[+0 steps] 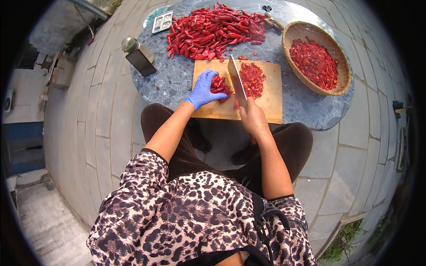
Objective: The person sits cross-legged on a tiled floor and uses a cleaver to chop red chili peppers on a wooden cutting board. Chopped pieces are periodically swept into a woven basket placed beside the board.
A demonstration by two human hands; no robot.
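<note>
My left hand (204,89), in a blue disposable glove, presses a small bunch of red chili peppers (219,87) against a wooden cutting board (272,103). In my bare right hand (254,116) is the handle of a cleaver (237,79). Its broad blade stands on edge between the bunch and a heap of chopped chili (252,79) on the board's right half. The blade hides part of the board, and I cannot tell whether it touches the peppers. A few chopped bits lie near the blade's lower end.
A round stone table (159,89) carries a pile of whole red chilies (213,31), a woven basket (344,78) with chopped chili, a glass jar (146,50), a leaning smartphone (141,62), a white compartment tray (162,22) and black scissors (267,8). The board overhangs the table's near edge above my knees.
</note>
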